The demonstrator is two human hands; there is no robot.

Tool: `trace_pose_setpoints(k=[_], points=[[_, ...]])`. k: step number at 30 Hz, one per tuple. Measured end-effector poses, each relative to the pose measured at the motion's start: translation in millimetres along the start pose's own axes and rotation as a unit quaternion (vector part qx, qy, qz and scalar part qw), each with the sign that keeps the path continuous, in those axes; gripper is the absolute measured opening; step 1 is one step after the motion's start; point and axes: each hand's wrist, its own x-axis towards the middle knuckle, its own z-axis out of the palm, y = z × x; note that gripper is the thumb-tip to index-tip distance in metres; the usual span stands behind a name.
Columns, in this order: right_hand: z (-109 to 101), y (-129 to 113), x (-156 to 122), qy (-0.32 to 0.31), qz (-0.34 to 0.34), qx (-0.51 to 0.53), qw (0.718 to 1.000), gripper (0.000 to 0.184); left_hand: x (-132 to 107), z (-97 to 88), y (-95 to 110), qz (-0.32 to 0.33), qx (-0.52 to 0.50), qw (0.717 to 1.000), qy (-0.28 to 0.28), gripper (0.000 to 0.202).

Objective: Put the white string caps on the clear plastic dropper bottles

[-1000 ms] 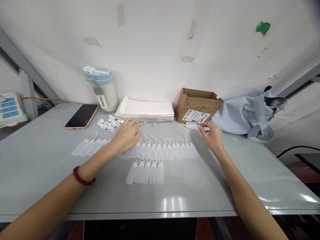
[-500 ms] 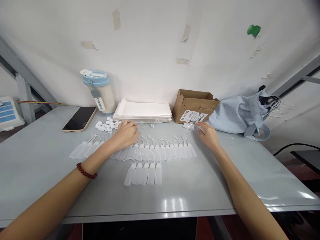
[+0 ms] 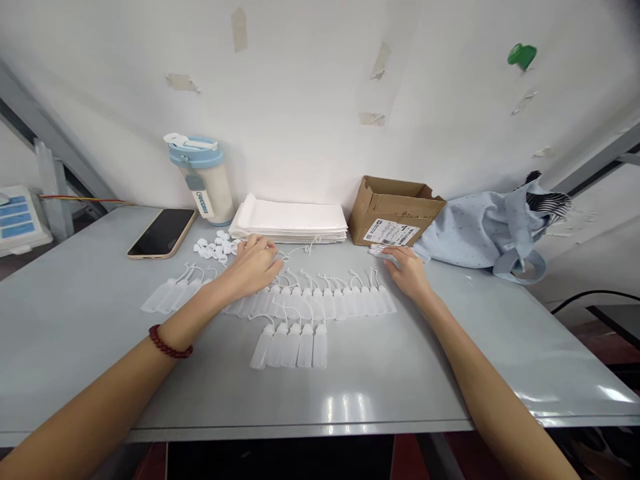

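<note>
Right hand (image 3: 409, 272) moved onto small bottle (image 3: 381, 251), lying flat, long axis left-right

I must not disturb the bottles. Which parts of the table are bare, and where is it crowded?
Bare: the near strip of the table before the short bottle row; the left end nearer than the phone; the right side nearer than the cloth bag. Crowded: the middle, with the long bottle row, left hand and right hand.
</note>
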Motion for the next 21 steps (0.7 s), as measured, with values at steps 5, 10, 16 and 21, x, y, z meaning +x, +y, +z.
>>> trace_pose_setpoints(k=[5, 10, 16, 21], points=[[4, 2, 0, -0.004, 0.004, -0.003, 1.0, 0.029, -2, -5.7, 2, -0.007, -0.046, 0.998, 0.031, 0.037], [4, 2, 0, -0.006, 0.017, 0.0, 1.0, 0.025, -2, -11.3, 7, -0.01, -0.093, 0.993, 0.071, 0.033], [0, -4, -1, -0.004, 0.038, 0.015, 0.999, 0.024, -5, -17.5, 17, -0.016, -0.149, 0.975, 0.165, 0.025], [-14, -24, -1, 0.034, 0.066, 0.046, 0.996, 0.026, -13, -20.4, 28, -0.027, -0.232, 0.955, 0.184, 0.014]])
